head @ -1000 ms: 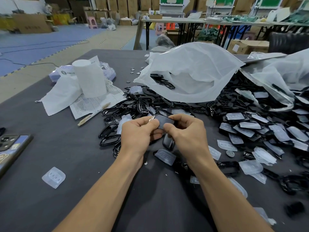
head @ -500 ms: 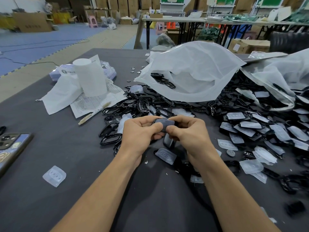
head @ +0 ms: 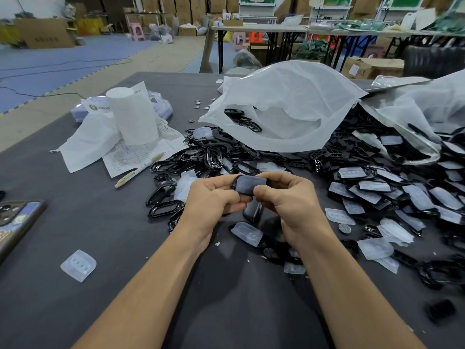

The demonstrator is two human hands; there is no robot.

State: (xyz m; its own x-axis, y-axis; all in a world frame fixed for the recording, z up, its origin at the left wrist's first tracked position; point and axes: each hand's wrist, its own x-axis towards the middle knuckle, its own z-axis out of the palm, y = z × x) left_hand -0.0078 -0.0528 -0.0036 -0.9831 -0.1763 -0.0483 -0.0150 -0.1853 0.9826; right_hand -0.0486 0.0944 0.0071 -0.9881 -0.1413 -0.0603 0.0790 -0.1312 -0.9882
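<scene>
The dark table [head: 75,222] is taken up at its far side by a large white plastic bag [head: 289,104], which is laid open with a few black frames showing in its mouth. To the right of the bag and on its near side, a wide heap of black shells [head: 392,192] is spread out, most of them apparently already fitted with translucent pads. Just in front of the bag's left corner, a smaller heap of bare black frames [head: 208,157] is piled. Left of the bag, a white paper roll [head: 133,117] is stood upright on a printed sheet. In front of the bag, well to its near side, the left hand [head: 211,200] and the right hand [head: 289,200] are held together above the table. Both have the fingers curled and the thumbs pressed in. Between them a black key-fob shell [head: 235,183] is pinched at each end, with a translucent button pad [head: 251,183] laid over its face. The pad is judged to be midway through seating, though it cannot be told whether its edges are tucked in. Going by the fitted heap, a good share of the work is judged done. The bare frames and the scattered pads remain to be paired, among them a loose pad [head: 78,265] lying far to the bag's near left.
</scene>
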